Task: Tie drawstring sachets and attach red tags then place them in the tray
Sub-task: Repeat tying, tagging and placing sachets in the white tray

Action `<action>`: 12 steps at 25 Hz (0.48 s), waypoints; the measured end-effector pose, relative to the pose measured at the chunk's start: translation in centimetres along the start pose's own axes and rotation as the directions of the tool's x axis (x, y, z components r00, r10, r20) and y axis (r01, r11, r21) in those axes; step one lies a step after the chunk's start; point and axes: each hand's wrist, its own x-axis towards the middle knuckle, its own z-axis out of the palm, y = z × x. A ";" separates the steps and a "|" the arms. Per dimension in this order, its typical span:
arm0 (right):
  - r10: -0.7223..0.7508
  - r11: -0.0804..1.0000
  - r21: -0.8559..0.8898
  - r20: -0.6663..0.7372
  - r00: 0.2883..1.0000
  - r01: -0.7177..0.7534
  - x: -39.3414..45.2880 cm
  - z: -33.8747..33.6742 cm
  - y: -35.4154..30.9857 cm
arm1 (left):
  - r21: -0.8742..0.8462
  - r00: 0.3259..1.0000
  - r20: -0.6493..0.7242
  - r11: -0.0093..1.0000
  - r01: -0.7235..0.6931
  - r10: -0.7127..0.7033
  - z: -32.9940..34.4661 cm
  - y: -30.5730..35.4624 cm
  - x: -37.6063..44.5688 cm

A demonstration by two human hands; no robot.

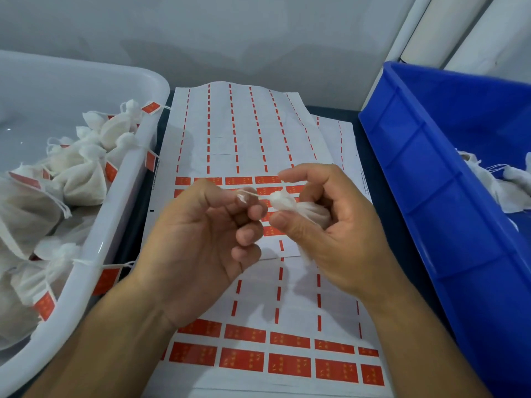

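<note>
A small white sachet (298,209) with a gathered neck sits in my right hand (333,225), whose thumb and fingers curl around it. My left hand (207,239) pinches the sachet's white drawstring (250,194), which runs taut to the neck. Both hands hover above the white sticker sheets (244,133) that carry rows of red tags (288,366). The white tray (115,202) on the left holds several tied sachets with red tags (77,165).
A blue bin (448,202) on the right holds several white sachets without tags (500,185). Some tags hang over the white tray's rim. A grey wall rises behind the dark table.
</note>
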 end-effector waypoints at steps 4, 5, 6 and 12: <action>0.020 0.998 -0.052 0.010 1.000 -0.019 0.1 0.1 0.0 | 0.028 0.994 -0.067 0.996 -0.081 0.082 0.3 0.0 0.1; 0.031 0.998 -0.050 0.028 0.999 -0.030 0.1 0.3 -0.1 | 0.058 0.991 -0.100 0.995 -0.086 0.092 0.2 -0.1 0.3; 0.041 0.998 -0.038 0.049 0.998 -0.040 0.1 0.5 -0.1 | 0.083 0.988 -0.126 0.993 -0.082 0.092 0.3 -0.2 0.4; 0.056 0.998 -0.035 0.060 0.997 -0.054 -0.1 1.4 -0.3 | 0.069 0.981 -0.189 0.997 -0.029 0.042 0.2 -0.2 0.3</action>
